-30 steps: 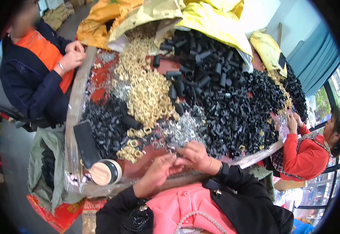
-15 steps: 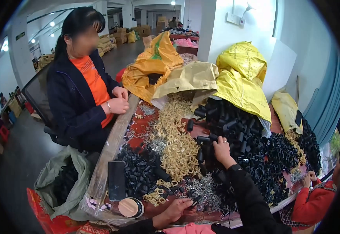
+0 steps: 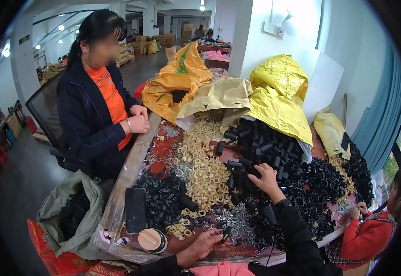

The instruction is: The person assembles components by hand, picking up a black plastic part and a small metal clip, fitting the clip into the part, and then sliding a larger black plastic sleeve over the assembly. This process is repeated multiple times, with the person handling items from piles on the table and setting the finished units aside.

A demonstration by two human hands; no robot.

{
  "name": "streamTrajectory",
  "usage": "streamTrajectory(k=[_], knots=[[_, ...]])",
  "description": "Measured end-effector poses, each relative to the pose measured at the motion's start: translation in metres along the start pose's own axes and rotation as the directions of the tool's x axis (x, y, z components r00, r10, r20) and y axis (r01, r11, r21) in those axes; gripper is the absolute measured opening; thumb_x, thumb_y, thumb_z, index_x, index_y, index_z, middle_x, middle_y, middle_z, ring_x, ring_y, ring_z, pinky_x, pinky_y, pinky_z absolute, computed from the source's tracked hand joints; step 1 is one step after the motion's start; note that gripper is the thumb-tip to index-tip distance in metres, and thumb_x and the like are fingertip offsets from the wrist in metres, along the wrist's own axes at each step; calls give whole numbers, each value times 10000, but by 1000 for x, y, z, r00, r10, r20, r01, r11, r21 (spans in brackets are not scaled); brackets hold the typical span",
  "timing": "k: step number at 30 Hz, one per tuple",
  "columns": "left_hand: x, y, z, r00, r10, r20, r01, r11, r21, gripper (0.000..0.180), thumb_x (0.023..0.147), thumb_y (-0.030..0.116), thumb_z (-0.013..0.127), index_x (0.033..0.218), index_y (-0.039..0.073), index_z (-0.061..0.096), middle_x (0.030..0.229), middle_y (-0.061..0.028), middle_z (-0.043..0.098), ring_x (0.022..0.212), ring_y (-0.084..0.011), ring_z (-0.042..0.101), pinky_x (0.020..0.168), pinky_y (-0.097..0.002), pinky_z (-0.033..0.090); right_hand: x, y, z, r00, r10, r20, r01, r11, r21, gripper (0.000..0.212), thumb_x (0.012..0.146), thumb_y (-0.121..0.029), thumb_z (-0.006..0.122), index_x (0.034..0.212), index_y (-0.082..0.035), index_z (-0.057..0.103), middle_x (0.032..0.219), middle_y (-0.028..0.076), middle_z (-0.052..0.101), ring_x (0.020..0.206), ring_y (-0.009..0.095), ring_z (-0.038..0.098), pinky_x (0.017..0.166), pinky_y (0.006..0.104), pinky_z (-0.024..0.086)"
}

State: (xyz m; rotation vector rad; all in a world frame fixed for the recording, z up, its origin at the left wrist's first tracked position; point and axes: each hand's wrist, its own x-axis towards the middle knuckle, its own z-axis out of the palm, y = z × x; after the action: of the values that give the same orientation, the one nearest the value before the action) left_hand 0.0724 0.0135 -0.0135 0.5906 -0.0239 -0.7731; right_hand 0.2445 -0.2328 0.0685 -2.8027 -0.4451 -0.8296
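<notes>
My left hand [image 3: 204, 244] is near the front edge of the table, its thumb and fingertips closed on a small black part [image 3: 226, 232]; the part's exact kind is too small to make out. My right hand [image 3: 267, 180] reaches over a heap of black cylinders [image 3: 262, 152], fingers bent and apart, with nothing visible in them. Left of it spreads a pile of gold-coloured rings [image 3: 207, 179]. Silver metal clips [image 3: 239, 225] lie between my two hands. More small black parts [image 3: 161, 202] form a heap to the left.
A black phone [image 3: 136, 210] and a round lidded container [image 3: 153, 241] sit at the table's left. Yellow sacks [image 3: 278, 110] and an orange sack [image 3: 177, 83] lie at the back. One person [image 3: 101, 101] sits across at left, another [image 3: 366, 234] at right. An open sack [image 3: 97, 202] stands beside the table.
My right hand has shifted slightly, its fingers spreading more over the black cylinders. My left hand keeps its hold on the small part. The whole view has moved a little.
</notes>
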Motion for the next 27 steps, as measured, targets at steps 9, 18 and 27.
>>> streamTrajectory(k=[9,18,27], knots=[[-4,-9,3,999,20,-43,-20,1000,-16,217,852,94,479,1039,-15,490,933,-95,567,834,-168,576,706,-244,500,-31,1,-60,927,356,-118,-144,628,765,304,718,-27,582,1018,-44,541,933,33,535,793,150,514,645,218,395],[-10,1,20,996,55,-76,-52,998,45,214,847,88,480,1036,-11,491,942,-109,563,808,-166,565,683,-244,477,-78,9,-71,675,616,407,132,-642,755,266,802,-243,489,983,-55,537,841,38,566,656,116,521,576,244,403],[-10,14,30,984,86,-155,-71,993,98,267,839,109,510,1084,4,492,884,-59,564,681,-89,512,568,-187,420,-127,-64,-57,630,140,764,-563,-595,574,279,823,-247,452,968,-29,547,773,36,564,591,116,503,518,262,410]])
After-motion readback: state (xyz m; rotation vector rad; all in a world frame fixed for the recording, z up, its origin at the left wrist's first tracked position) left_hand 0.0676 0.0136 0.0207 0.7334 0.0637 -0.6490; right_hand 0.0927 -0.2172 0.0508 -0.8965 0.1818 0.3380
